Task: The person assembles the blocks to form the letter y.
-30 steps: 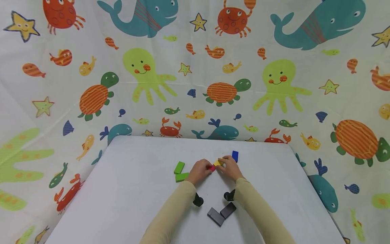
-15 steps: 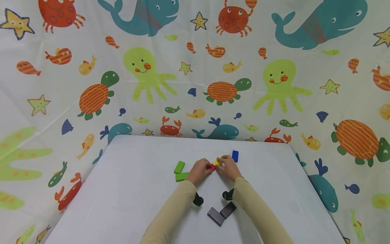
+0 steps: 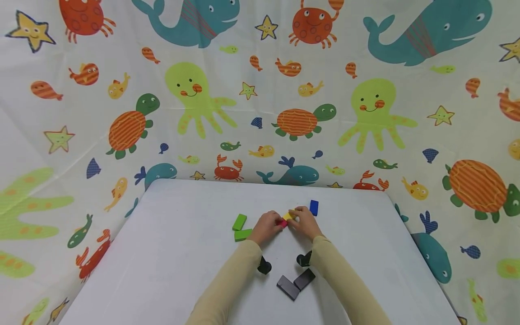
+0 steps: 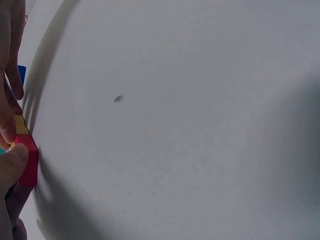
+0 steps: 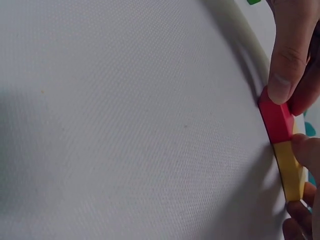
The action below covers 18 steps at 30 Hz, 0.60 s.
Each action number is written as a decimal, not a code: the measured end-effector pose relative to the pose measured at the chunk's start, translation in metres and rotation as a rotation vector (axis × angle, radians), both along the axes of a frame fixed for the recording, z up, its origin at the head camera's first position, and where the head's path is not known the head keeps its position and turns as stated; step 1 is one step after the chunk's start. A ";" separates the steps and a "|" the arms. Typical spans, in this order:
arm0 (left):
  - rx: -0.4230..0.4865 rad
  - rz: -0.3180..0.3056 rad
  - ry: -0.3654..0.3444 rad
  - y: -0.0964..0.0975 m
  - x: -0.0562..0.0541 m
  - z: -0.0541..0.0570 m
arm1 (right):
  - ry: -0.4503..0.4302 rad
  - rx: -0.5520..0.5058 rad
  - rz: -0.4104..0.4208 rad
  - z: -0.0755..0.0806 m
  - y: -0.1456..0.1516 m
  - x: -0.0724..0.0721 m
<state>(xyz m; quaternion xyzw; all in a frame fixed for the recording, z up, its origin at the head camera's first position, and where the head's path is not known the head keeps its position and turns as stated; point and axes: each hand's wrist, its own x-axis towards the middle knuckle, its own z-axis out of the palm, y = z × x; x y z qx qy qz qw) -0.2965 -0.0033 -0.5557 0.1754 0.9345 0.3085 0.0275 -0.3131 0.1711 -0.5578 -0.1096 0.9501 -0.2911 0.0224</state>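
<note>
A red block (image 3: 283,223) and a yellow block (image 3: 289,216) lie end to end on the white table, touching in the right wrist view. My left hand (image 3: 266,227) pinches the red block between thumb and fingers. The yellow block is pinched by my right hand (image 3: 305,223), whose fingers cover part of it in the head view. In the right wrist view, the red block (image 5: 276,120) meets the yellow block (image 5: 288,167), and a sliver of yellow shows behind the red one. The left wrist view catches the red block (image 4: 29,159) at its left edge.
Two green blocks (image 3: 243,234) lie left of my left hand. A blue block (image 3: 314,207) is just beyond my right hand. Two dark grey blocks (image 3: 288,288) touch at a corner nearer me. A patterned sea-animal cloth (image 3: 260,99) hangs behind the table (image 3: 183,253).
My right hand and the yellow block have shifted very slightly left, toward the red block. The left hand keeps its grip in about the same place.
</note>
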 end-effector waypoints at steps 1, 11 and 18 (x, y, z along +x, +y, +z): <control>-0.002 0.001 0.002 0.000 0.000 0.000 | 0.003 0.000 0.004 0.000 0.000 0.000; 0.000 -0.018 0.026 -0.001 0.001 0.001 | -0.001 0.010 0.008 0.002 0.001 0.001; -0.005 -0.005 0.011 0.000 0.002 0.004 | -0.007 0.005 0.008 0.002 0.000 0.001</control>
